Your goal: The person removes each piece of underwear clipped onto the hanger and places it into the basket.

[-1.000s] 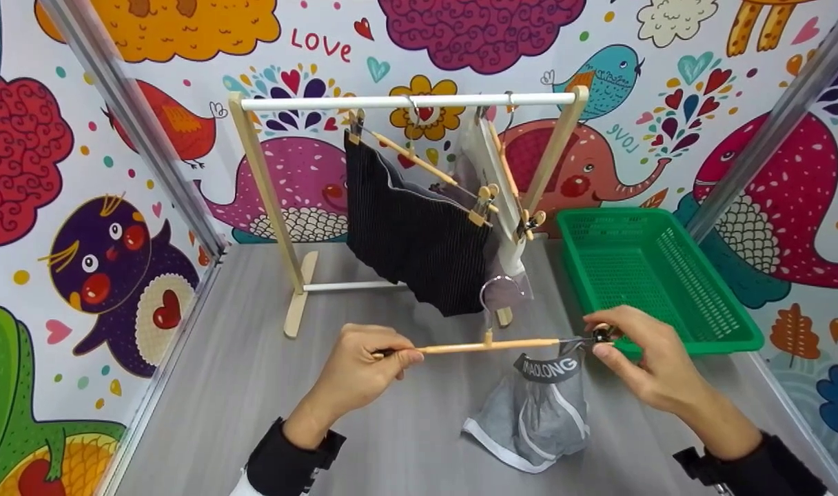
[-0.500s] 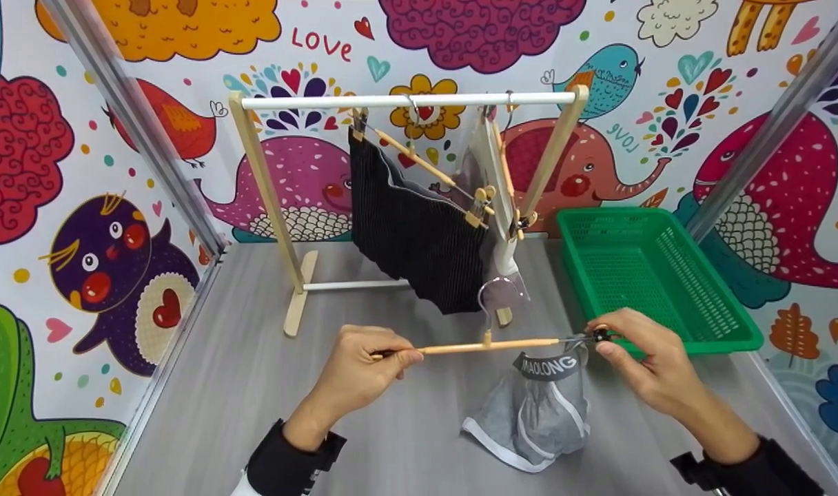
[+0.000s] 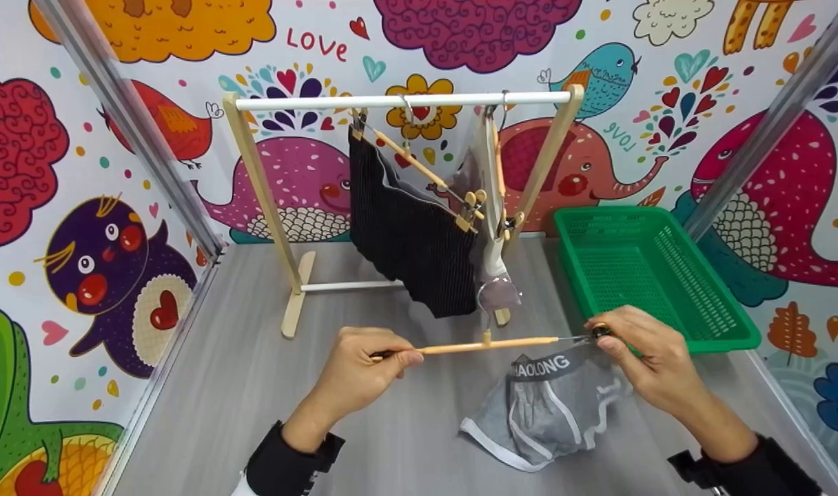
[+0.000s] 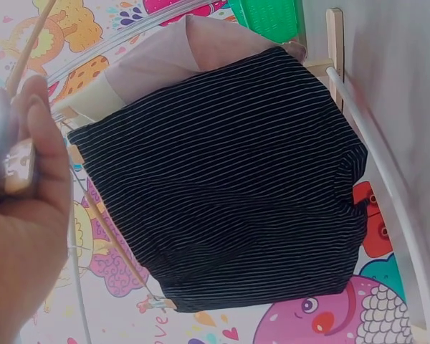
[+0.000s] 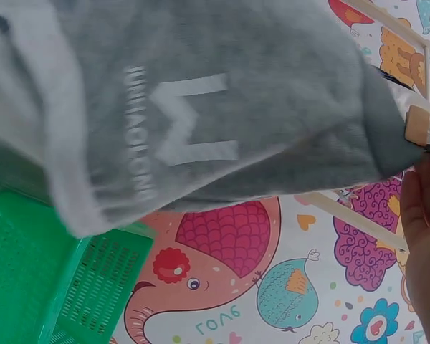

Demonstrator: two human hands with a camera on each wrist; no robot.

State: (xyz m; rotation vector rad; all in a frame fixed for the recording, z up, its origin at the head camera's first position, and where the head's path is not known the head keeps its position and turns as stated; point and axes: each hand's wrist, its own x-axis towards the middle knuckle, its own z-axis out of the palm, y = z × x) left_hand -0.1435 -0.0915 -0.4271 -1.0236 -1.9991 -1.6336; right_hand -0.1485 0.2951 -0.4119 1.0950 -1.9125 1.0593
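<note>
The gray underpants (image 3: 553,417) had spread wider toward the right hand (image 3: 648,358), which pinched a clip (image 3: 601,331). The left hand (image 3: 367,362) still pinched the hanger (image 3: 505,344) at its other end.

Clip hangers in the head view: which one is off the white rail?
The near clip hanger, held between the left hand and right hand above the grey boxer briefs; the other two hangers hang from the white rail.
</note>
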